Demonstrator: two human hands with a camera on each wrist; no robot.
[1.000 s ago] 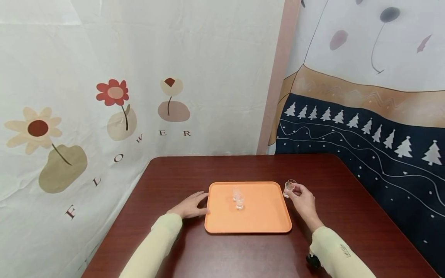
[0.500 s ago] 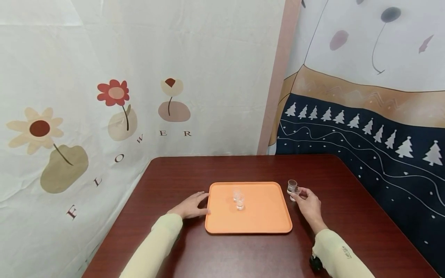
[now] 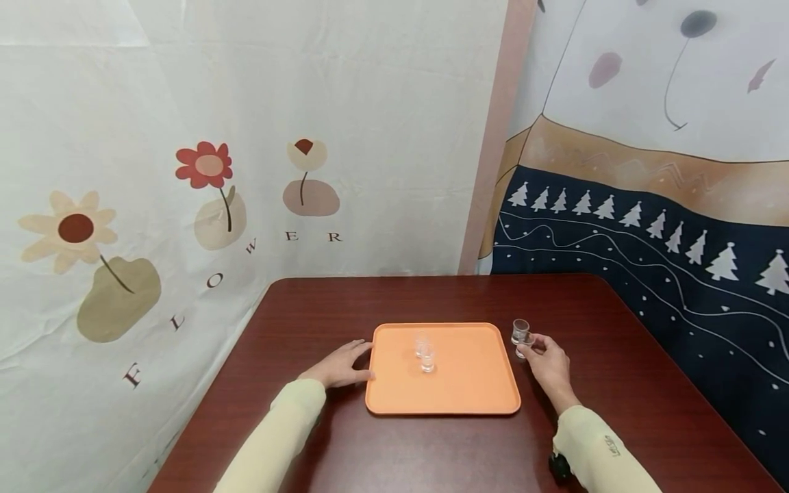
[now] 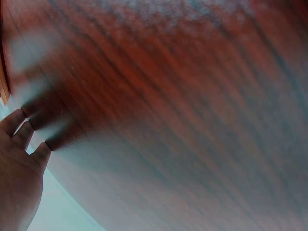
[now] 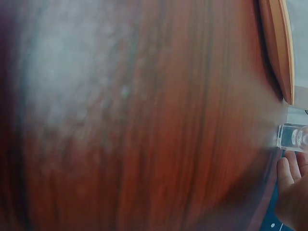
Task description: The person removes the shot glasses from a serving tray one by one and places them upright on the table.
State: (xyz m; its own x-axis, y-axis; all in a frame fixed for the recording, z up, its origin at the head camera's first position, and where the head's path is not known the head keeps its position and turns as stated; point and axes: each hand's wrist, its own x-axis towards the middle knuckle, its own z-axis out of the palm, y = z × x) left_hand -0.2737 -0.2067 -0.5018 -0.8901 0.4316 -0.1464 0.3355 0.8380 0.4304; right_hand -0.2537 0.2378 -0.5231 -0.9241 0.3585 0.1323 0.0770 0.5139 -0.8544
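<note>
The orange tray (image 3: 474, 383) lies on the table, with two small clear shot glasses close together inside it, the front shot glass (image 3: 427, 361) overlapping the rear shot glass (image 3: 420, 340) in the head view. At the tray's left rim rests my left hand (image 3: 337, 365), fingers spread and fairly straight. Just right of the tray, my right hand (image 3: 550, 366) pinches another shot glass (image 3: 522, 350) between thumb and fingers. Right behind it stands a similar shot glass (image 3: 520, 330), upright. In the right wrist view a clear glass (image 5: 292, 137) shows by the fingers (image 5: 285, 171).
The dark red-brown wooden table (image 3: 431, 452) has a glossy top with rounded far corners. Behind it hangs a pale cloth (image 3: 394, 137) printed with flowers, and a dark blue cloth (image 3: 616, 253) with white trees borders the right side.
My right hand has shifted a little to the right and toward me with its shot glass, uncovering the one behind. Over the last half second it has barely moved. My left hand stays put.
</note>
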